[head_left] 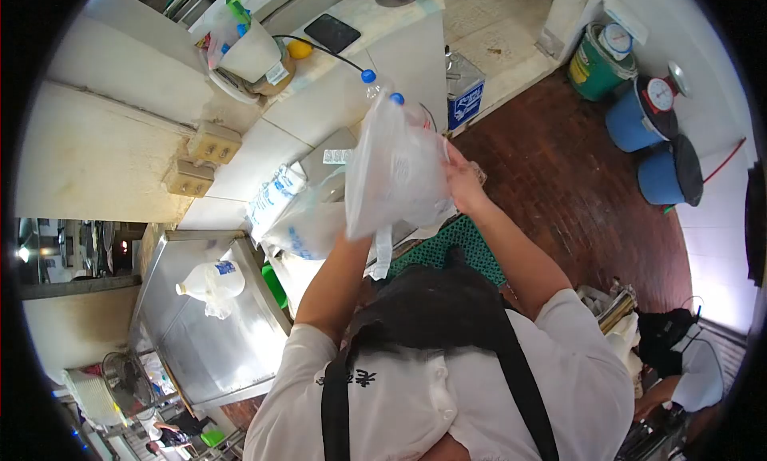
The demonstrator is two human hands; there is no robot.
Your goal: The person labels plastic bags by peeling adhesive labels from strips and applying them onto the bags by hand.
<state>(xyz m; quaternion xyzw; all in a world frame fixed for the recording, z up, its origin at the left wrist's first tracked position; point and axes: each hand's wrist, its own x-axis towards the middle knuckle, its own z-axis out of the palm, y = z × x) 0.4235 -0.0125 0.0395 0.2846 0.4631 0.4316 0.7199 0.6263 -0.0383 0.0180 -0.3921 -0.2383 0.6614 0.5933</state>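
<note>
A translucent white plastic bag (391, 169) hangs between my two arms in front of my chest. At its right edge is my right hand (463, 177), its fingers bent against the plastic and gripping it. My left hand is hidden behind or inside the bag; only the forearm shows below it. Clear bottles with blue caps (368, 77) stand just beyond the bag's top. Left of the bag lie more plastic bags (300, 225) and a white package with blue print (276, 197).
A steel table (200, 341) at left bears a white jug (220, 280). The back ledge holds a phone (332, 33) and a tub (254, 55). Blue buckets (669, 173), a green bucket (595, 65) and a tin (465, 93) stand right. Another person (695, 365) is at lower right.
</note>
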